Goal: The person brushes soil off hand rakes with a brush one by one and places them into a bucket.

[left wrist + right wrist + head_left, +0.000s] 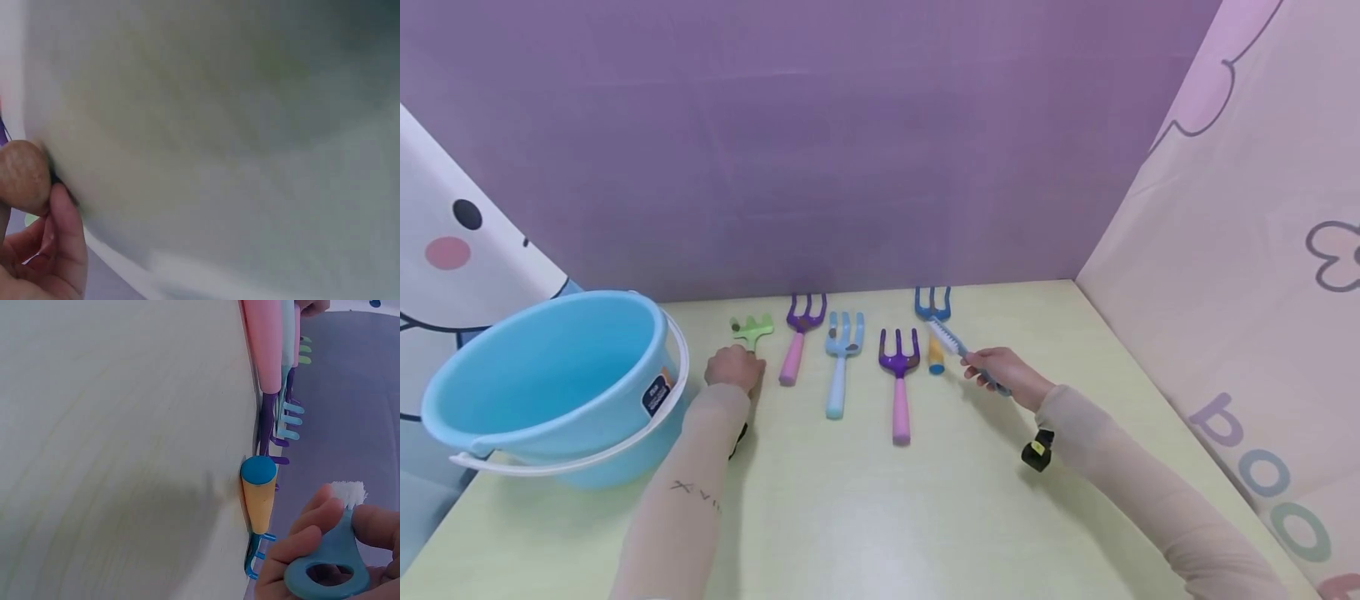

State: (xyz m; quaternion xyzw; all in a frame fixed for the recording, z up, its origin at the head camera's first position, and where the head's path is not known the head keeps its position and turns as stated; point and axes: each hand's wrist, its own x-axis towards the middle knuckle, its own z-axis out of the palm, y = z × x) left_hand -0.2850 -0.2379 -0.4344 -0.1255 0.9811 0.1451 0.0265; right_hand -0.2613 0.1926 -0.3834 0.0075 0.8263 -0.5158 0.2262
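Note:
In the head view my right hand (1000,371) grips a blue-handled brush (951,339), its white bristles above the blue fork with an orange handle (936,354). The right wrist view shows the looped end of the brush handle (334,559) between fingers and thumb. My left hand (735,368) has its fingers curled at the handle end of a small green rake (752,327), whose tines point to the back; the hand hides the handle. The left wrist view shows little of the rake beside the hand (50,256). Dark spots mark the rake.
Between the hands lie a purple fork with pink handle (792,358), a light blue fork (837,387) and another purple fork (901,408), some with brown smudges. A blue bucket (550,367) with a white handle stands at left. A purple panel (880,150) borders the table's back.

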